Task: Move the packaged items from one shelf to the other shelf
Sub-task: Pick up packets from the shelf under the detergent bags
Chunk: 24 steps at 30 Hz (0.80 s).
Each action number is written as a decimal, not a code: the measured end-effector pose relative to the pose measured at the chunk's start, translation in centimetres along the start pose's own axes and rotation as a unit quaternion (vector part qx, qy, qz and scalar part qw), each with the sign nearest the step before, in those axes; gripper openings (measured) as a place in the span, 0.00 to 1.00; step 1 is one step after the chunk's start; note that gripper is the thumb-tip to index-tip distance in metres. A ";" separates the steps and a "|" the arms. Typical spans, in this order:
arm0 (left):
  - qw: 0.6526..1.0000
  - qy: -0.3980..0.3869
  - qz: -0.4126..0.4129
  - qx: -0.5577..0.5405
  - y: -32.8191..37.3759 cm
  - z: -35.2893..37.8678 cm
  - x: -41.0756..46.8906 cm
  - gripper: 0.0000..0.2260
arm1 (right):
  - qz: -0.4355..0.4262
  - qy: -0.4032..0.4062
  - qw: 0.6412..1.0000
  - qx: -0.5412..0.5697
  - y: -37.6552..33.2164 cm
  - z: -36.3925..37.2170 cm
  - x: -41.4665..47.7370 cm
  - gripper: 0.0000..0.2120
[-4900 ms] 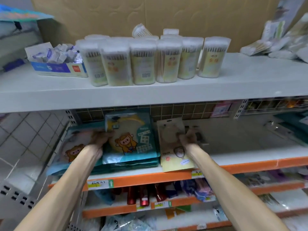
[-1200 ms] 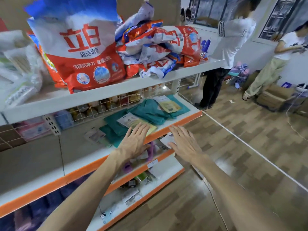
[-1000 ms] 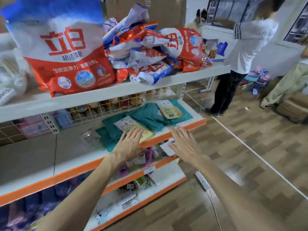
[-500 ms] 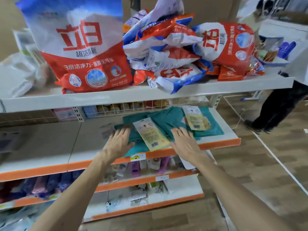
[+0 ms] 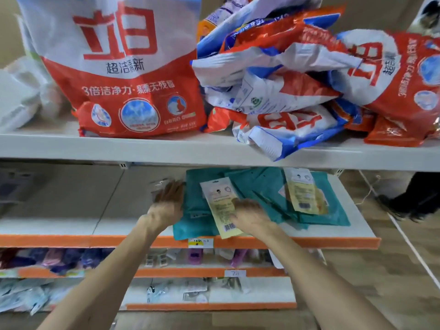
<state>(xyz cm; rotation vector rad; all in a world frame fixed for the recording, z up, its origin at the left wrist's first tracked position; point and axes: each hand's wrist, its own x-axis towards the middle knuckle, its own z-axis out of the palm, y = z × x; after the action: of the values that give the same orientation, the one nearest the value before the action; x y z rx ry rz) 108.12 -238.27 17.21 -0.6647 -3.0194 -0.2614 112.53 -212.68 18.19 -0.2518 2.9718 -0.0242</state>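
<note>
Teal flat packages (image 5: 266,194) lie in a loose stack on the white shelf with an orange front edge (image 5: 345,242). Two yellow-white packets lie on top of them, one (image 5: 219,206) near the middle and one (image 5: 301,190) further right. My left hand (image 5: 167,201) reaches in flat at the left edge of the teal stack, fingers straight. My right hand (image 5: 250,214) lies palm down on the teal packages, over the lower right part of the middle yellow packet. Neither hand visibly grips anything.
The shelf above (image 5: 166,151) carries large red, white and blue detergent bags (image 5: 123,67). Lower orange-edged shelves (image 5: 207,272) hold small packaged goods. A small clear packet (image 5: 159,186) lies left of my left hand. A person's dark legs (image 5: 416,201) stand on the wooden floor at right.
The view has swung from another shelf section to this one. Over the last second both hands came from the shelf's front edge in onto the teal stack.
</note>
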 end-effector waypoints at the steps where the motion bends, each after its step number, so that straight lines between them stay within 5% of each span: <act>1: 1.000 0.007 0.000 0.003 -0.3 0.7 0.2 0.24 | 0.000 -0.001 1.000 0.005 -0.4 0.6 0.7 0.20; 11: 0.994 -0.001 -0.113 -0.009 -4.1 4.8 1.1 0.23 | 0.055 -0.018 0.992 0.108 -2.9 4.3 5.3 0.49; 16: 0.991 -0.038 -0.125 -0.012 -4.7 4.8 1.4 0.19 | 0.073 -0.033 0.991 0.104 -3.4 4.6 6.0 0.44; 24: 0.980 -0.054 -0.188 -0.039 -0.3 4.8 4.3 0.16 | 0.049 -0.054 0.995 0.075 0.4 1.8 3.9 0.17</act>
<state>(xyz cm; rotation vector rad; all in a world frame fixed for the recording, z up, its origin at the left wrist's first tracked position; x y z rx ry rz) 104.12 -235.91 12.81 -0.1047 -3.2343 -0.3671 108.97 -212.90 15.80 -0.0851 2.8529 -0.2131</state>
